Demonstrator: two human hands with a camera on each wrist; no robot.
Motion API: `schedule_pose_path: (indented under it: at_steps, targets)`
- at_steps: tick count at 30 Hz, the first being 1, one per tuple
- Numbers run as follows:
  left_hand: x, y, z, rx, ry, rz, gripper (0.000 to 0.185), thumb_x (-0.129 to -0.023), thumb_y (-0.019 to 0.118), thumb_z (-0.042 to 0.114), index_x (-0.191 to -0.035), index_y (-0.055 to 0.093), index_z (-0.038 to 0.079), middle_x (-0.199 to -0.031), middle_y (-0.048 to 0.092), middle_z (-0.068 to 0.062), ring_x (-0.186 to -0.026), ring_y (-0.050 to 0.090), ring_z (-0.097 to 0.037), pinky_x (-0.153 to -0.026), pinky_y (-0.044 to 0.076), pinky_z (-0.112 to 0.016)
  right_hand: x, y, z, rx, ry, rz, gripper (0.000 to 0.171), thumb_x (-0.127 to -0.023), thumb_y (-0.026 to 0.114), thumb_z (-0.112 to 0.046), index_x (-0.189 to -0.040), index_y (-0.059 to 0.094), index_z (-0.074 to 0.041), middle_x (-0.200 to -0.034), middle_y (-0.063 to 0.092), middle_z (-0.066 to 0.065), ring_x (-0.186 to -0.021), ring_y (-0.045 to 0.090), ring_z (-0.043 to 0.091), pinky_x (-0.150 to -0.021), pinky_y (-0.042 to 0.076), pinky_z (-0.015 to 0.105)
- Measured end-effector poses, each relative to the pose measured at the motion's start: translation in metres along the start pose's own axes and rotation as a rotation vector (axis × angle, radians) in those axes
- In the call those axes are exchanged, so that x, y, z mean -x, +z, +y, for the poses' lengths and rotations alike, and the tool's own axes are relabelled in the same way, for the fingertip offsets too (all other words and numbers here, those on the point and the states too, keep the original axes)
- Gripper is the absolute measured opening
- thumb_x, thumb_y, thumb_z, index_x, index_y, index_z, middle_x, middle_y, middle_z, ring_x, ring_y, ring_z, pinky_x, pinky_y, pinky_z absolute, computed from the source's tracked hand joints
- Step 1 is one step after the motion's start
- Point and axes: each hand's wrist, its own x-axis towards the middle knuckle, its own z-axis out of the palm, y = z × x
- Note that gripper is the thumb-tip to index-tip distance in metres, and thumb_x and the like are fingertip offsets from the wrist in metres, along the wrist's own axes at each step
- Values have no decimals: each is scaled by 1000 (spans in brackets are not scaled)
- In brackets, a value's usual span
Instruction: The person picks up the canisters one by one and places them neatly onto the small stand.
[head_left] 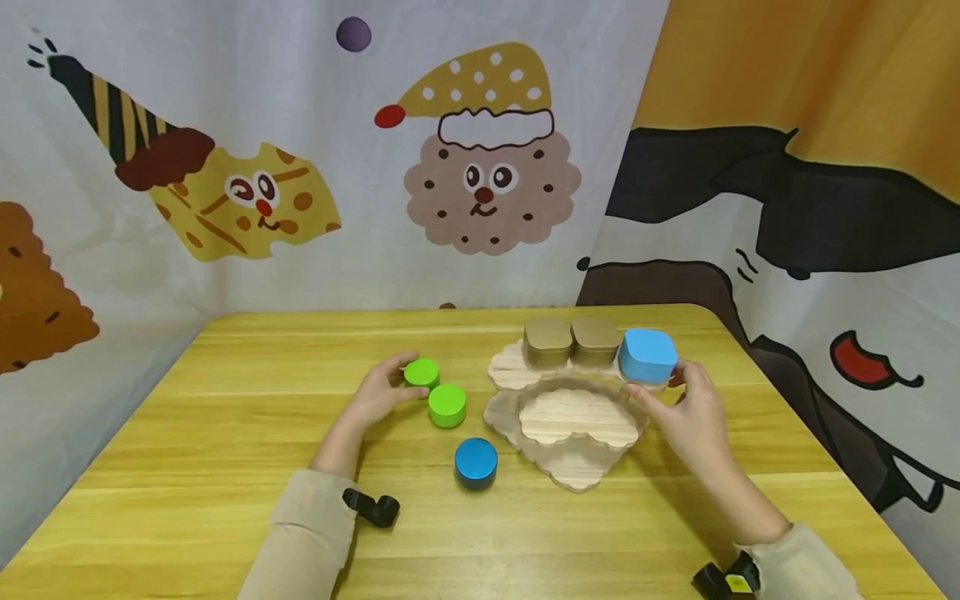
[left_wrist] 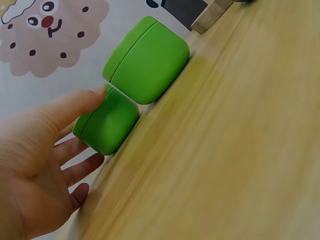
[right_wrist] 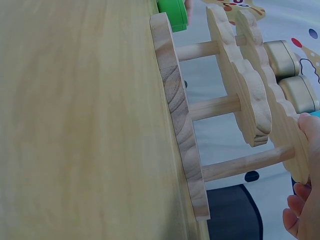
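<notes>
Left hand (head_left: 378,394) on a green tin, right hand (head_left: 695,414) on a tiered wooden stand (head_left: 576,418).
Nearest, at lower centre of the frame, a round blue tin (head_left: 476,463) sits on the table (head_left: 585,554); beyond it, the nearer green tin (head_left: 447,406) stands just beside the farther green tin (head_left: 421,372), which the left hand's half-curled thumb and fingers hold; right of centre, the right hand, partly closed, grips the stand's top tier beside a light-blue tin (head_left: 648,356); two gold tins (head_left: 547,343) share that tier; behind hangs a printed cloth (head_left: 262,75).
</notes>
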Motion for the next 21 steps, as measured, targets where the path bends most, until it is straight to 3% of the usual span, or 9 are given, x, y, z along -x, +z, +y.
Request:
schedule_pose_path:
  at_steps: [12, 21]
  targets:
    - [-2, 0, 4, 33, -44, 68, 65, -84, 75, 17, -140, 46, 4, -132, 50, -20, -118, 49, -37, -96, 38, -53, 0, 1, 1, -2, 1, 0, 56, -73, 85, -21, -111, 56, 7, -95, 55, 15, -84, 47, 23, -58, 33, 23]
    - [-2, -1, 23, 51, -19, 127, 64, -82, 77, 21, -138, 49, 6, -127, 52, -16, -120, 43, -33, -98, 33, -53, 0, 1, 2, -3, 0, 3, 55, -73, 85, -20, -111, 55, 7, -94, 54, 15, -84, 48, 25, -58, 34, 25]
